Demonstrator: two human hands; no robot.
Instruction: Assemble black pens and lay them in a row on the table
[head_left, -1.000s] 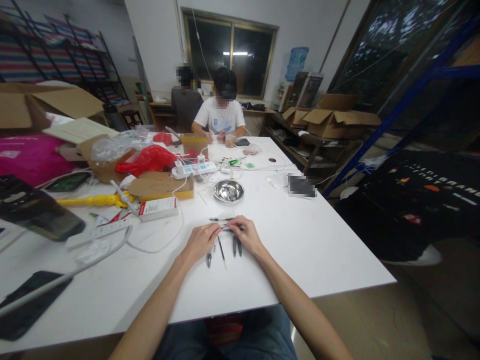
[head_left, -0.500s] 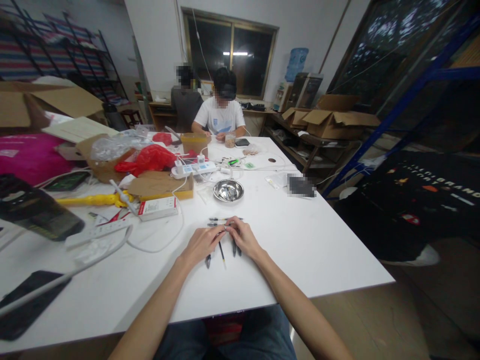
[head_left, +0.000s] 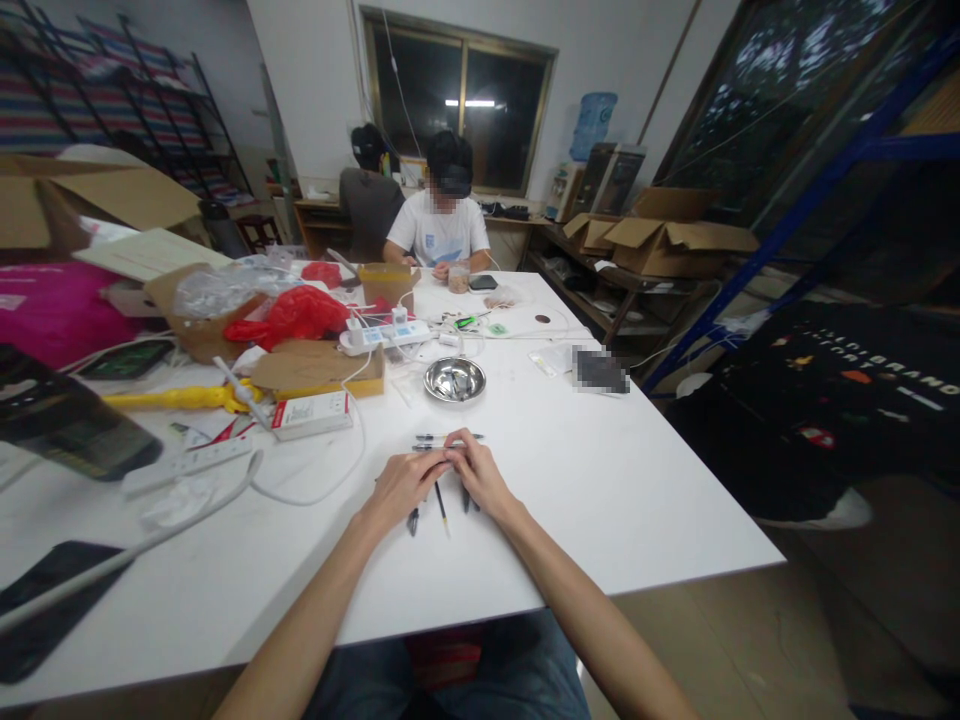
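Fingertips (head_left: 454,441) of left hand (head_left: 405,487) and right hand (head_left: 481,478) have drawn together since earlier, either grip's state unclear.

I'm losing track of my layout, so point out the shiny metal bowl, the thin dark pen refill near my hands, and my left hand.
Metal bowl (head_left: 455,398): head view, near rim.
Pen refill (head_left: 442,503): head view, middle of its dark shaft.
Left hand (head_left: 402,486): head view, back of the hand.

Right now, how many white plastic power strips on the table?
2: near power strip, left of the bare left hand; far power strip, beyond and left of the round silver metal bowl. More may be hidden.
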